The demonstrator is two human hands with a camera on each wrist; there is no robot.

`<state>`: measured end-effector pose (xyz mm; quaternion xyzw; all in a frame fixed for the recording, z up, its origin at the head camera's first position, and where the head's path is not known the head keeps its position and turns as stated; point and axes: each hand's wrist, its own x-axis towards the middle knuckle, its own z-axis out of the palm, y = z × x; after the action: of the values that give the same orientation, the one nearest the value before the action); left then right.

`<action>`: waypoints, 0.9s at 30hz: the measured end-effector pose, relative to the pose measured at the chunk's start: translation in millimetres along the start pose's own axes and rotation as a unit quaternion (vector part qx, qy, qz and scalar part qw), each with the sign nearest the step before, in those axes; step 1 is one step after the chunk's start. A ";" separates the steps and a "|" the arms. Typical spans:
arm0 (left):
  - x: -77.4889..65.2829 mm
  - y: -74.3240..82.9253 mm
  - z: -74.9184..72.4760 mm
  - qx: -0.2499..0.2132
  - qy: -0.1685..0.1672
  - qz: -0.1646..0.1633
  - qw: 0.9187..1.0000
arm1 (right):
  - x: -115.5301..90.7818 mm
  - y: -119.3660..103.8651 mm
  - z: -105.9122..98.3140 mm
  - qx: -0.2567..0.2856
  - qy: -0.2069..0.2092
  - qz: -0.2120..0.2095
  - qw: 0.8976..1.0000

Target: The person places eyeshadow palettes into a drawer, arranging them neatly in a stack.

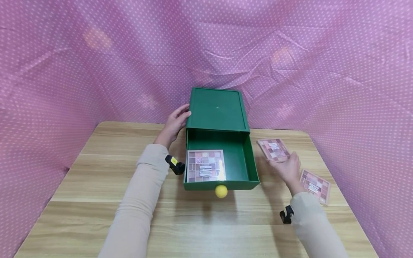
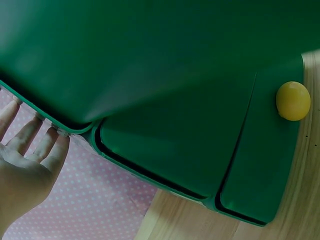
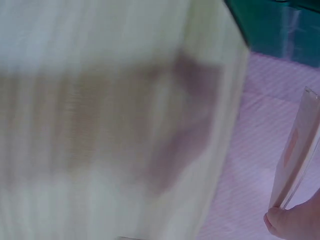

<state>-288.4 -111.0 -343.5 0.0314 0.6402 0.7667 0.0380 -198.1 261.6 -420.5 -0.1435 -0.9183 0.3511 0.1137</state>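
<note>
Palette (image 1: 273,147) at right of the frame, pinched by right hand (image 1: 288,167), looks light, stiff, perhaps fragile, best held by edges, while left hand (image 1: 174,125) touches box (image 1: 217,110) with straight fingers (image 2: 58,152).

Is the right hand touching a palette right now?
Touching. The right wrist view shows the right hand gripping one end of the palette, with no gap between them.
</note>
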 end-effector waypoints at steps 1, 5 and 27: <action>-1.1 1.4 0.6 0.000 -0.002 -0.001 1.000 | 0.7 -3.5 -2.1 0.004 0.005 -0.007 1.000; 1.1 -0.5 0.4 -0.009 -0.003 -0.006 1.000 | 2.6 -18.8 -12.9 0.017 0.019 -0.041 0.999; 11.7 -9.5 -5.1 -0.006 0.003 0.004 1.000 | -12.4 -103.3 -59.7 0.089 -0.013 -0.162 0.983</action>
<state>-300.3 -113.2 -353.7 0.0311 0.6359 0.7704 0.0334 -187.1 220.3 -308.5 0.0223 -0.8957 0.4107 0.1691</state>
